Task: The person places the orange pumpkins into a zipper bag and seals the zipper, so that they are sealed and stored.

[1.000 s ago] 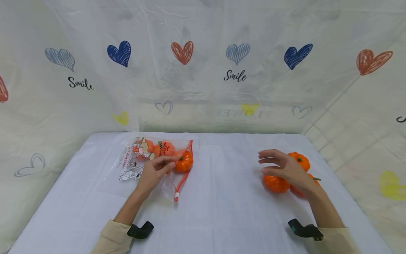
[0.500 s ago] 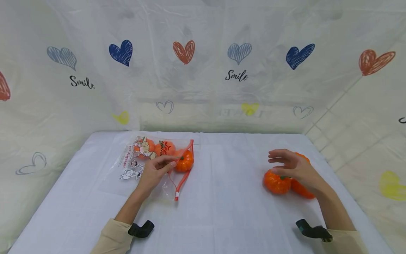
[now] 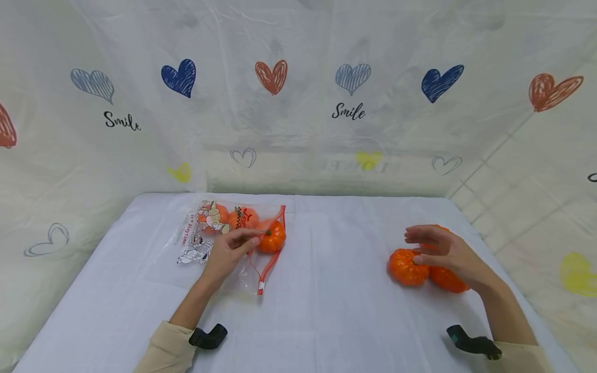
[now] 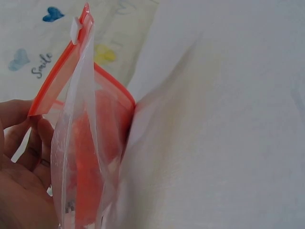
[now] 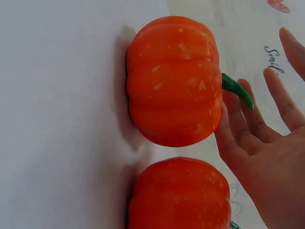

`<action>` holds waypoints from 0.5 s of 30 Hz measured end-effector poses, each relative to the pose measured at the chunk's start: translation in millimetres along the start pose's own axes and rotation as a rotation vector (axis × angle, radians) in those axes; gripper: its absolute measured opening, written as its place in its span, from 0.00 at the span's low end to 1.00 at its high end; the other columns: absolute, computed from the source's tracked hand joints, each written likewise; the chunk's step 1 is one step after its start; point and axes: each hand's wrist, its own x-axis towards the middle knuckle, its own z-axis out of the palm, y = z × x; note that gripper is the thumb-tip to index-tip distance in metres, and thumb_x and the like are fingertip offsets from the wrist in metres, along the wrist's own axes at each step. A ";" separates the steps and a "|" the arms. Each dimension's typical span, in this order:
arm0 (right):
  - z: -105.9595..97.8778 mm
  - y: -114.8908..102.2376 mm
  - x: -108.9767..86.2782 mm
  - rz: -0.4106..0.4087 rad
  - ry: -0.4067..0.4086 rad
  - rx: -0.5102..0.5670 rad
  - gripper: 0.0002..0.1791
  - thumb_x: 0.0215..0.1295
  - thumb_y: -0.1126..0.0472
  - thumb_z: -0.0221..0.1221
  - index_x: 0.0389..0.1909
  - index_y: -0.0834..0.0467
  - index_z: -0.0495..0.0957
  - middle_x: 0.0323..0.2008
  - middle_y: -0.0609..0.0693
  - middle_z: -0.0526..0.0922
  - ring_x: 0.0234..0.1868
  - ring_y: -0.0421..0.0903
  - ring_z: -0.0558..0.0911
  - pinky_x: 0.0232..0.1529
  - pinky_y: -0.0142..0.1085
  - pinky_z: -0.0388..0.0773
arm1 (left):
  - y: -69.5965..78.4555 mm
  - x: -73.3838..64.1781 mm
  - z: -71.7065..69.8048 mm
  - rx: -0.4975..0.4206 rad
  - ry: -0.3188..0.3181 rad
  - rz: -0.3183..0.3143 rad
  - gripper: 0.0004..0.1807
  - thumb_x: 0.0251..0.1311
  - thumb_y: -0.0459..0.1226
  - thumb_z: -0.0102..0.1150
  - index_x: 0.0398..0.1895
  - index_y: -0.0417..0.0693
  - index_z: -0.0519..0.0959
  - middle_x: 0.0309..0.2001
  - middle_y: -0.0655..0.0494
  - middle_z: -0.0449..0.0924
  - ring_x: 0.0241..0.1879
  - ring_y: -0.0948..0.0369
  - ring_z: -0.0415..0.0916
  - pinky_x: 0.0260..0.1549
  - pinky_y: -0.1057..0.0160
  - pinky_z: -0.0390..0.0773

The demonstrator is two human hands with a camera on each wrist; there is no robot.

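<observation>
My left hand (image 3: pixel 227 256) pinches the red-edged mouth of a clear zip bag (image 3: pixel 267 269) between thumb and fingers. Several orange toy pumpkins are in the bag, one of them (image 3: pixel 272 238) right at the mouth. In the left wrist view the bag's red zip (image 4: pixel 55 78) gapes, with a white slider (image 4: pixel 75 30) near one end. My right hand (image 3: pixel 448 254) hovers over more toy pumpkins with fingers spread and nothing held. Among these are a left one (image 3: pixel 406 269) and a front one (image 3: pixel 448 281); another behind is partly hidden. A green stem (image 5: pixel 237 90) is close to the fingers in the right wrist view.
A white cloth (image 3: pixel 345 305) covers the table. Behind it hangs a pale sheet (image 3: pixel 303 124) printed with hearts and "Smile". Black curved pieces (image 3: pixel 208 336) are worn at both wrists.
My right hand has moved to the right and slightly nearer over the pumpkins, uncovering more of the left one. The left hand stays at the bag's mouth.
</observation>
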 end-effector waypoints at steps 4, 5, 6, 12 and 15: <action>-2.8 3.8 -3.5 0.002 -0.014 -0.015 0.29 0.71 0.64 0.63 0.71 0.60 0.69 0.63 0.39 0.78 0.61 0.31 0.81 0.54 0.27 0.83 | -0.2 -0.1 0.0 -0.001 -0.002 -0.001 0.15 0.70 0.40 0.65 0.56 0.48 0.86 0.54 0.46 0.85 0.48 0.62 0.78 0.47 0.74 0.80; -3.6 4.6 -4.2 0.003 -0.016 -0.019 0.28 0.71 0.64 0.63 0.71 0.60 0.70 0.62 0.39 0.78 0.60 0.30 0.81 0.54 0.27 0.83 | -0.1 -0.2 0.0 -0.001 -0.001 -0.004 0.15 0.70 0.40 0.66 0.56 0.48 0.86 0.54 0.46 0.85 0.48 0.62 0.78 0.47 0.74 0.80; -4.5 5.5 -4.8 0.003 -0.018 -0.018 0.28 0.71 0.64 0.63 0.70 0.60 0.70 0.62 0.39 0.78 0.61 0.30 0.80 0.54 0.27 0.83 | -0.2 -0.4 0.0 -0.002 0.000 -0.007 0.15 0.70 0.41 0.66 0.56 0.48 0.86 0.54 0.46 0.85 0.48 0.62 0.78 0.47 0.74 0.80; -9.1 8.7 -8.2 0.000 -0.034 -0.006 0.29 0.70 0.66 0.64 0.70 0.62 0.70 0.63 0.40 0.78 0.62 0.29 0.80 0.56 0.25 0.81 | 0.4 -0.9 -0.1 -0.003 0.002 -0.017 0.15 0.70 0.41 0.66 0.56 0.49 0.86 0.54 0.47 0.85 0.49 0.61 0.78 0.47 0.74 0.80; -10.4 8.4 -9.8 0.004 -0.047 0.007 0.30 0.69 0.67 0.64 0.70 0.62 0.69 0.63 0.41 0.77 0.62 0.30 0.80 0.56 0.25 0.82 | 0.1 -0.7 -0.2 -0.005 0.002 -0.013 0.15 0.70 0.41 0.65 0.57 0.49 0.86 0.54 0.46 0.85 0.49 0.61 0.78 0.47 0.74 0.80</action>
